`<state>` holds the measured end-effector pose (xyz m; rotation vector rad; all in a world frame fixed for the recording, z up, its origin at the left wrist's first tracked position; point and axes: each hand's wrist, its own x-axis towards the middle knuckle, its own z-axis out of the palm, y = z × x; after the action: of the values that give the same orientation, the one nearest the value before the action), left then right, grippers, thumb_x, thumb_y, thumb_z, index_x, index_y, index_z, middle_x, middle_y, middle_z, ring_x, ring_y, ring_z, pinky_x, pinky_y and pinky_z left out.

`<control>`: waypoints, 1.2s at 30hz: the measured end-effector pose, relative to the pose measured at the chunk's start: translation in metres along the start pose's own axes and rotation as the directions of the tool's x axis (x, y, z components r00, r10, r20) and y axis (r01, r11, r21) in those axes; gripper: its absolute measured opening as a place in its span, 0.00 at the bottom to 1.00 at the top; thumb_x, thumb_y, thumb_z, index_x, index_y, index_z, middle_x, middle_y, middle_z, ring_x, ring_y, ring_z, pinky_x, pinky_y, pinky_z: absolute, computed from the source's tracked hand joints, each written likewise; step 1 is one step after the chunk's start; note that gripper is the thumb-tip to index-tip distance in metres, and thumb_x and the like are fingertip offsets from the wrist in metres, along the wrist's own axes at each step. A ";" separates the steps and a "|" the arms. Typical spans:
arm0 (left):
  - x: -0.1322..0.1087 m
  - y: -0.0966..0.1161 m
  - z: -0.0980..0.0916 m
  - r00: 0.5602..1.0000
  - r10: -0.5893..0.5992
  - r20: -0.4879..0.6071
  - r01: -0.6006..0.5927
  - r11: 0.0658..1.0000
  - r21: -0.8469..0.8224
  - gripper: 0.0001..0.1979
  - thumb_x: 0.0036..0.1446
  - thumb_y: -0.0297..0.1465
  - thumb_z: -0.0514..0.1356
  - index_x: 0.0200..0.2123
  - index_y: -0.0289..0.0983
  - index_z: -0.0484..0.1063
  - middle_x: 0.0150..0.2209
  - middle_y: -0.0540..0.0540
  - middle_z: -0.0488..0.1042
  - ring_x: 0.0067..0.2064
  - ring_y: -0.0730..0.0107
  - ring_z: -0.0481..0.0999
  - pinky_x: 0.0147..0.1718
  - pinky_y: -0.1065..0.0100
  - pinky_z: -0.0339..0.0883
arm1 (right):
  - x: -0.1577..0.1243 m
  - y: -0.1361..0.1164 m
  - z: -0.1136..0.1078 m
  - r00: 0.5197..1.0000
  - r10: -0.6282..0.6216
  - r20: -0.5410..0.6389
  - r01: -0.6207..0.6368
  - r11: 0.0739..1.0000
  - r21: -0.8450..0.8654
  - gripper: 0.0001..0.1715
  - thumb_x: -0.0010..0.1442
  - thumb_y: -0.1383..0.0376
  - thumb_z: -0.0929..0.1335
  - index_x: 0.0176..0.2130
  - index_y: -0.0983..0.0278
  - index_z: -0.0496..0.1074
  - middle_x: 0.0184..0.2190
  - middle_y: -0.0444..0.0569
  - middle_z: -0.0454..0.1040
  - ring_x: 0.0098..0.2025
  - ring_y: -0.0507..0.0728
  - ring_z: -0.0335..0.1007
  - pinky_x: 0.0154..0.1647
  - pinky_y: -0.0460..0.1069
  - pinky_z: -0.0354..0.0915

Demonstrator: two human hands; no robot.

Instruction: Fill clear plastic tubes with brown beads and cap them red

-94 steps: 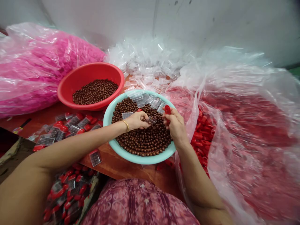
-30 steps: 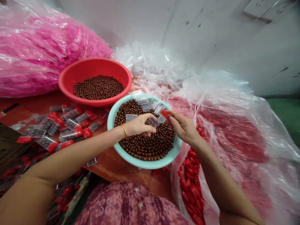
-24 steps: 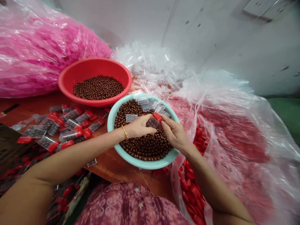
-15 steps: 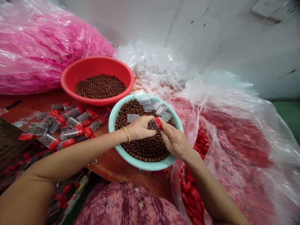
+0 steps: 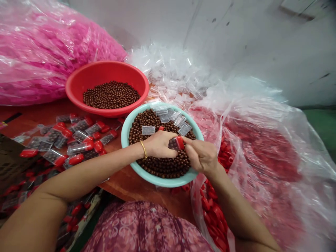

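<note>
Over the pale turquoise basin [image 5: 125, 138], my left hand [image 5: 159, 144] is closed around a small clear plastic container [image 5: 173, 144] with dark contents. A red cap [image 5: 180, 142] sits on the container's right end. Curled in a fist-like shape, my right hand [image 5: 203, 155] has a fingertip against that cap. Another small red piece [image 5: 161, 128] shows behind the knuckles of my left hand; whether that hand holds it I cannot tell. Brown round beads [image 5: 162, 169] fill the basin, and several clear containers [image 5: 148, 130] lie on top of them.
A red basin [image 5: 72, 89] with brown beads stands behind on the left. Filled red-capped containers [image 5: 80, 148] are heaped at left. Pink pieces in a plastic bag [image 5: 86, 43], a clear container pile [image 5: 168, 66] and a bag of red caps [image 5: 262, 154] surround the basins.
My right hand has shifted slightly right and its fingers are more curled, with less of them over the cap. My left hand still holds the container, which has moved slightly right.
</note>
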<state>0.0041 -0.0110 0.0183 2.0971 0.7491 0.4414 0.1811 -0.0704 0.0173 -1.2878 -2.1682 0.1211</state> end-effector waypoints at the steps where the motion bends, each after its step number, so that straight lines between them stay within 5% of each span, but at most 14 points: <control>1: 0.000 0.001 0.001 0.999 0.018 0.026 -0.019 1.000 0.009 0.05 0.42 0.30 0.59 0.24 0.36 0.65 0.22 0.53 0.67 0.24 0.75 0.65 0.24 0.73 0.55 | 0.004 -0.002 0.002 0.992 0.107 -0.072 -0.098 0.988 0.119 0.21 0.63 0.58 0.57 0.40 0.63 0.75 0.20 0.47 0.70 0.22 0.53 0.66 0.26 0.49 0.66; 4: 0.001 0.001 0.004 0.993 0.050 0.105 -0.063 0.990 0.127 0.06 0.42 0.31 0.60 0.23 0.35 0.67 0.20 0.52 0.68 0.22 0.74 0.65 0.23 0.73 0.55 | 0.018 -0.006 0.019 0.889 0.448 -0.094 -0.333 0.775 0.538 0.28 0.64 0.51 0.52 0.41 0.62 0.73 0.24 0.46 0.70 0.24 0.52 0.65 0.26 0.48 0.65; 8: -0.002 -0.001 0.009 0.989 0.082 0.125 -0.122 0.925 0.359 0.08 0.44 0.33 0.60 0.28 0.34 0.71 0.24 0.47 0.73 0.25 0.68 0.70 0.24 0.71 0.58 | 0.029 -0.013 0.042 0.838 0.523 0.155 -0.458 0.522 0.720 0.33 0.63 0.46 0.51 0.57 0.61 0.62 0.40 0.48 0.72 0.39 0.53 0.69 0.42 0.51 0.66; 11: -0.005 -0.001 0.012 0.981 0.092 0.170 -0.163 0.867 0.470 0.12 0.46 0.34 0.59 0.34 0.34 0.72 0.28 0.44 0.76 0.29 0.63 0.74 0.26 0.69 0.61 | 0.028 -0.015 0.045 0.847 0.473 0.241 -0.493 0.531 0.689 0.35 0.63 0.46 0.52 0.62 0.59 0.55 0.47 0.48 0.70 0.49 0.55 0.65 0.54 0.54 0.61; 16: -0.002 -0.001 0.016 0.985 0.038 0.170 -0.126 0.829 0.545 0.13 0.49 0.35 0.57 0.36 0.34 0.72 0.31 0.41 0.77 0.33 0.57 0.77 0.29 0.65 0.66 | 0.025 -0.011 0.046 0.870 0.470 0.150 -0.454 0.643 0.616 0.37 0.61 0.43 0.54 0.61 0.59 0.58 0.49 0.49 0.68 0.54 0.56 0.62 0.61 0.55 0.53; 20: 0.001 0.003 0.017 0.996 0.028 0.086 -0.070 0.845 0.531 0.12 0.49 0.36 0.57 0.34 0.35 0.72 0.29 0.43 0.77 0.32 0.59 0.77 0.29 0.66 0.66 | 0.031 -0.006 0.047 0.806 0.580 0.113 -0.474 0.520 0.710 0.41 0.60 0.40 0.47 0.55 0.59 0.65 0.45 0.49 0.71 0.49 0.57 0.67 0.55 0.55 0.61; 23: -0.010 0.011 0.009 0.997 0.082 -0.008 -0.069 0.888 0.455 0.09 0.48 0.35 0.58 0.31 0.36 0.71 0.26 0.48 0.75 0.29 0.66 0.75 0.27 0.70 0.63 | 0.036 -0.002 0.039 0.806 0.572 0.154 -0.436 0.398 0.807 0.46 0.59 0.41 0.41 0.49 0.62 0.69 0.38 0.51 0.74 0.41 0.56 0.71 0.44 0.53 0.67; 25: -0.029 0.015 -0.002 0.985 0.115 -0.130 -0.052 0.910 0.412 0.06 0.48 0.33 0.58 0.29 0.36 0.70 0.24 0.50 0.73 0.27 0.71 0.72 0.27 0.72 0.61 | 0.037 0.004 0.032 0.819 0.549 0.168 -0.452 0.436 0.778 0.42 0.60 0.41 0.45 0.44 0.63 0.71 0.33 0.50 0.74 0.35 0.55 0.71 0.39 0.52 0.67; 28: -0.076 0.014 -0.025 0.946 0.074 -0.316 0.065 0.911 0.407 0.06 0.51 0.32 0.56 0.26 0.36 0.68 0.22 0.53 0.71 0.24 0.76 0.69 0.26 0.75 0.58 | 0.037 0.017 0.023 0.889 0.445 0.108 -0.431 0.733 0.526 0.23 0.59 0.50 0.60 0.40 0.63 0.73 0.33 0.48 0.75 0.35 0.55 0.70 0.39 0.51 0.66; 30: -0.113 0.007 -0.041 0.923 -0.055 -0.381 0.236 0.863 0.447 0.08 0.53 0.33 0.55 0.25 0.37 0.67 0.20 0.53 0.69 0.23 0.76 0.67 0.26 0.75 0.57 | 0.038 0.021 0.022 0.955 0.283 0.084 -0.295 0.925 0.239 0.14 0.58 0.59 0.64 0.40 0.63 0.73 0.36 0.50 0.75 0.39 0.57 0.69 0.43 0.53 0.64; 32: -0.149 -0.006 -0.056 0.844 -0.235 -0.482 0.484 0.722 0.495 0.09 0.54 0.36 0.55 0.28 0.37 0.68 0.21 0.52 0.69 0.24 0.74 0.68 0.26 0.74 0.56 | 0.042 0.020 0.023 0.983 0.105 0.148 -0.103 0.994 -0.025 0.14 0.59 0.64 0.63 0.42 0.65 0.73 0.41 0.54 0.74 0.43 0.59 0.67 0.47 0.54 0.61; 34: -0.180 -0.021 -0.069 0.707 -0.421 -0.568 0.705 0.477 0.524 0.09 0.54 0.38 0.55 0.29 0.38 0.67 0.19 0.53 0.66 0.23 0.71 0.69 0.23 0.74 0.52 | 0.048 0.013 0.028 0.963 -0.014 0.268 0.067 0.980 -0.189 0.15 0.60 0.65 0.62 0.43 0.66 0.72 0.43 0.56 0.72 0.44 0.61 0.64 0.47 0.54 0.60; 36: -0.201 -0.035 -0.079 0.617 -0.555 -0.558 0.775 0.306 0.553 0.11 0.55 0.40 0.54 0.27 0.39 0.65 0.19 0.53 0.66 0.24 0.68 0.70 0.22 0.74 0.51 | 0.055 0.006 0.035 0.928 -0.048 0.369 0.164 0.942 -0.292 0.16 0.60 0.63 0.62 0.45 0.67 0.71 0.43 0.58 0.70 0.43 0.62 0.63 0.44 0.54 0.59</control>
<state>-0.2039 -0.0782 0.0273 2.1531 2.2209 -0.1523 0.1478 -0.0142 0.0120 -1.4041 -2.6524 -0.0488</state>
